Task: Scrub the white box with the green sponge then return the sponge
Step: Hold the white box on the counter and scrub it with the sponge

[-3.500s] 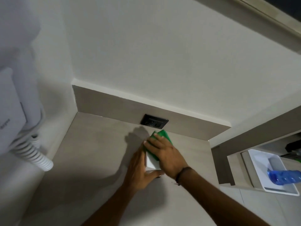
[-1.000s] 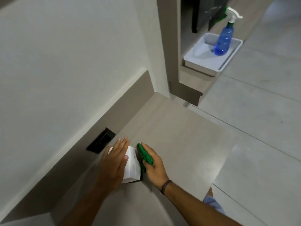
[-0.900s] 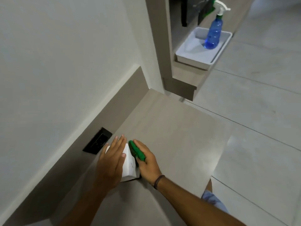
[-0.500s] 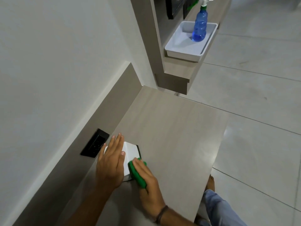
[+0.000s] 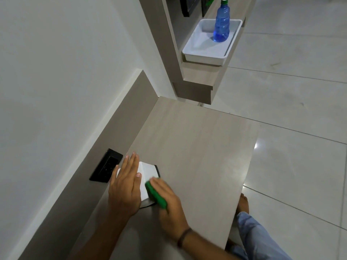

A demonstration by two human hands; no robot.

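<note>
The white box [image 5: 148, 172] stands on the pale wooden counter [image 5: 197, 147], near the wall. My left hand [image 5: 126, 186] lies flat over the box's top and left side and holds it steady. The green sponge [image 5: 156, 196] is pressed against the box's near right side. My right hand [image 5: 170, 201] covers the sponge, fingers wrapped over it, a dark band on the wrist. Much of the box is hidden under my hands.
A black wall socket [image 5: 106, 168] sits in the brown backsplash just left of the box. Further off, a white tray [image 5: 204, 55] on a lower shelf holds a blue spray bottle [image 5: 222, 25]. Beyond the counter's right edge is tiled floor [image 5: 300, 109], with my leg and foot [image 5: 244, 203].
My right hand has slid the sponge from the box's far right side down to its near right side. My left hand has stayed on the box. The view has swung right and down.
</note>
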